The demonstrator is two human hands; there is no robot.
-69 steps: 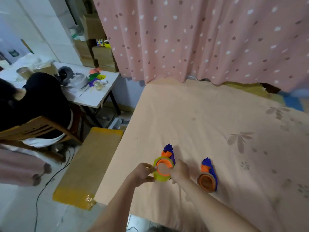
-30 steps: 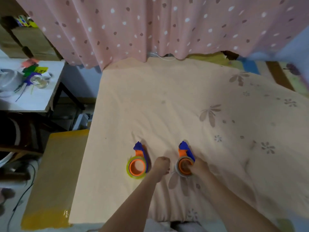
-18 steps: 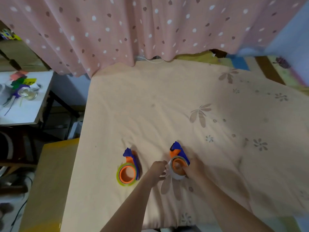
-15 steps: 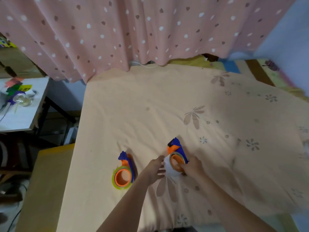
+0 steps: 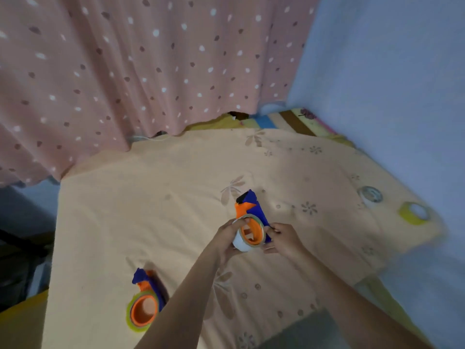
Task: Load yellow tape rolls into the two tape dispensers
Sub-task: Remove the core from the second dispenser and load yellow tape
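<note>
My left hand (image 5: 227,241) and right hand (image 5: 284,239) gripping the held dispenser (image 5: 247,217), pale roll (image 5: 241,244) half hidden, loaded dispenser (image 5: 144,302) near-left, two blurry rolls (image 5: 392,205) far right.

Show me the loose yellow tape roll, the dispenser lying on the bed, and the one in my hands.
Yellow tape roll (image 5: 407,215), head view, on its near rim.
Lying dispenser (image 5: 144,310), head view, on its orange hub.
Held dispenser (image 5: 253,207), head view, on its blue body.

Matt cloth sheet (image 5: 156,202); smooth plastic dispenser (image 5: 249,210); glossy tape roll (image 5: 412,212).
</note>
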